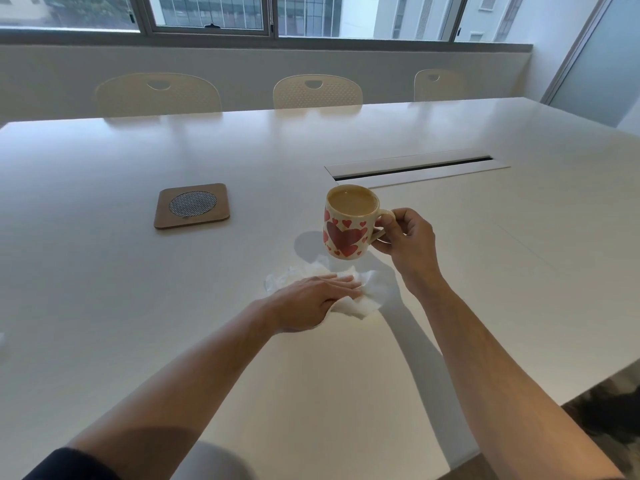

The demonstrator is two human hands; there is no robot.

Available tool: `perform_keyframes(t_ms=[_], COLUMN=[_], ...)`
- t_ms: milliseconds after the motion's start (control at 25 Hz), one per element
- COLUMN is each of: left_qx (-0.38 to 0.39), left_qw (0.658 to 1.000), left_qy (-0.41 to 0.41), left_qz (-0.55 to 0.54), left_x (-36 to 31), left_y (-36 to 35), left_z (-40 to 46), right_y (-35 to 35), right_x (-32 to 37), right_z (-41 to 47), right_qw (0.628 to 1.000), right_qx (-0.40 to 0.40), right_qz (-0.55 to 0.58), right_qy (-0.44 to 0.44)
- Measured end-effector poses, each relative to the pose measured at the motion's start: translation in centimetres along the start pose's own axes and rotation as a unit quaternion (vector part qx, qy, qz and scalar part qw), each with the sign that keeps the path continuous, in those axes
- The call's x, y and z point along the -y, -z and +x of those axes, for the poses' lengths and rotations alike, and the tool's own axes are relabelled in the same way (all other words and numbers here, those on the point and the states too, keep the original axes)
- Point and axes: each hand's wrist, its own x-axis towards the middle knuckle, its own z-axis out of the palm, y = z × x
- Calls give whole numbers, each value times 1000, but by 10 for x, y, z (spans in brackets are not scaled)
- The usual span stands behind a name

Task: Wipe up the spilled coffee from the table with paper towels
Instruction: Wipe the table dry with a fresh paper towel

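Filling most of the view is a large white table (pixel 104 271), seen from above by the person working at it. Every place below is given relative to the mug.

Beyond the mug, along the table's far edge, stand three pale chairs (pixel 317 91) under a row of windows (pixel 207 12). Just behind the mug and to its right, a long narrow cable slot (pixel 415 169) is set into the tabletop.

Two bare forearms reach in from the near edge. To the mug's left and a little farther back, well apart from it, lies a square wooden coaster (pixel 192 206) with a round woven centre.

Below the mug and slightly left, a crumpled white paper towel (pixel 360 292) lies on the table. The left hand (pixel 311 303) rests palm down on it, fingers straight and together, pressing it flat against the surface. Any spilled coffee under or around the towel cannot be made out.

The right hand (pixel 405 237) holds the mug (pixel 348 225) by its handle, fingers curled around the handle and thumb on top. The mug is lifted clear of the table, upright, above its own shadow. It is cream with red hearts, and nearly full of light brown coffee. No writing or brand can be read anywhere.
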Motion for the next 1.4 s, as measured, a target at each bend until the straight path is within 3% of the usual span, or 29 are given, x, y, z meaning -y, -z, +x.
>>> perform_keyframes(t_ms=[240, 400, 560, 680, 760, 880, 1000, 1120, 1400], left_qx=[-8, -32, -99, -209, -295, -347, -308, -187, -67], left_qw=[998, 985, 948, 909, 894, 901, 911, 952, 971], left_qy=[16, 84, 152, 168, 172, 233, 267, 243, 213], left_qz=[-59, -147, -262, -320, -290, -112, -59, 19, 84], left_x=[-9, -9, -3, 5, 14, 26, 30, 34, 50], left_y=[1, 3, 12, 17, 19, 25, 27, 22, 22], left_z=[-25, -44, -61, -61, -59, -56, -47, -31, 14], right_y=[-6, -7, -9, -10, -10, -11, -12, -14, -8], right_x=[2, 4, 2, -1, -2, -2, -2, -4, 0], right_z=[-2, -5, -9, -11, -13, -13, -13, -14, -17], right_qw=[1000, 1000, 1000, 999, 999, 999, 999, 999, 999], right_qx=[1, 5, 10, 13, 12, 10, 8, 1, -9], right_qz=[-9, 5, 24, 28, 30, 27, 29, 26, 20], right_qy=[-6, -10, -15, -21, -23, -22, -23, -26, -23])
